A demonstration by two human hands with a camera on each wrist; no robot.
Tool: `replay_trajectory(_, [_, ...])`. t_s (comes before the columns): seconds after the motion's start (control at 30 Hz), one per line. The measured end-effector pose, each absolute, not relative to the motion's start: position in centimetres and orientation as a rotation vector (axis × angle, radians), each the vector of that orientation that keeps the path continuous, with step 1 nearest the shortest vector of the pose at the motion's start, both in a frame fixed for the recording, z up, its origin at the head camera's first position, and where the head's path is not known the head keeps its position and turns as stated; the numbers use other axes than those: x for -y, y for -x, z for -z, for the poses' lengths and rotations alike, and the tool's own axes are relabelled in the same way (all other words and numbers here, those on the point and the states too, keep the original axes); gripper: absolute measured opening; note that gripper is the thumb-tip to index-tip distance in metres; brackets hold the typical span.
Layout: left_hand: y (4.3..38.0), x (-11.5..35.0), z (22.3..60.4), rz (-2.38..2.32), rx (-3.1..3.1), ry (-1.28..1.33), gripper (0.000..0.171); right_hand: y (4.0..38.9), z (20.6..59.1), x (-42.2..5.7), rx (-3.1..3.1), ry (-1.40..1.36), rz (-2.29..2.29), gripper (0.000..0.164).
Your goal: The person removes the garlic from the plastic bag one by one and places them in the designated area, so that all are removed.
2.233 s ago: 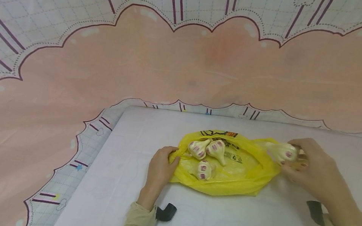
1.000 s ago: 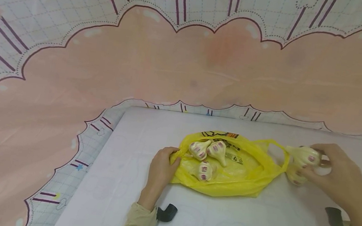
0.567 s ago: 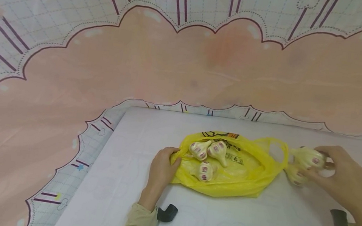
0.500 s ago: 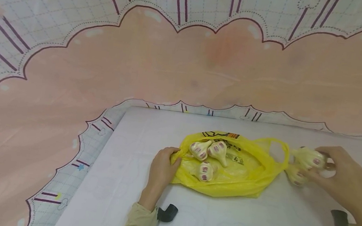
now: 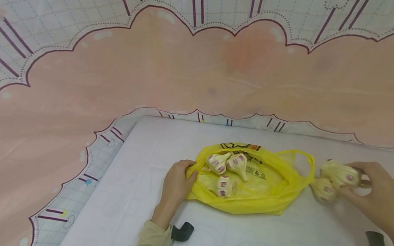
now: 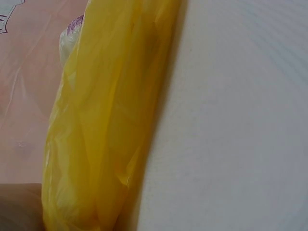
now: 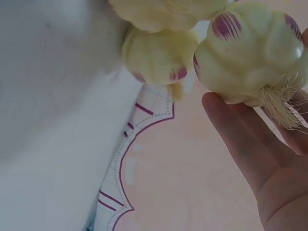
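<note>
A yellow plastic bag lies with its mouth spread wide, and three garlic bulbs show inside it. My left hand grips the bag's left rim, thumb over the edge. In the left wrist view the yellow plastic bag fills the middle, hiding most of the hand. Right of the bag, my right hand holds a pale garlic bulb between thumb and fingertips. The right wrist view shows this garlic bulb with its root tuft, fingertips at its lower side.
Beside the held bulb, another garlic bulb sits close to the bag handle. Two more bulbs crowd the top of the right wrist view, the nearer garlic bulb among them. A white table meets a patterned cloth backdrop.
My right hand has carried the garlic bulb rightward from the bag's right edge, clear of the handle, beside another bulb. The left hand keeps its grip; the three bulbs inside have not moved.
</note>
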State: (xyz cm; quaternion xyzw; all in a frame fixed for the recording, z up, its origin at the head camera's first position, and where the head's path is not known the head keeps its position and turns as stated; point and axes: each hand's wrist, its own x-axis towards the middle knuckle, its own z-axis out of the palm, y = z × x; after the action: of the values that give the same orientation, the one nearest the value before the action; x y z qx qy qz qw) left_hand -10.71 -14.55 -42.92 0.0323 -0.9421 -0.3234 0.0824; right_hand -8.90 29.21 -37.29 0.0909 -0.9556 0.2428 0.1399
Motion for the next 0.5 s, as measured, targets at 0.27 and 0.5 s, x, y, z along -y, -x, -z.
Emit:
replay_trajectory(0.27, [10.68,14.55,42.85,0.966,2.818,-0.106,0.030,8.86,37.44,-29.40,2.778,-0.245,-0.684,0.060])
replay_trajectory(0.5, [10.66,14.55,42.92,0.960,2.817,-0.098,0.030,8.89,37.51,-29.66,2.824,-0.201,-0.715,0.063])
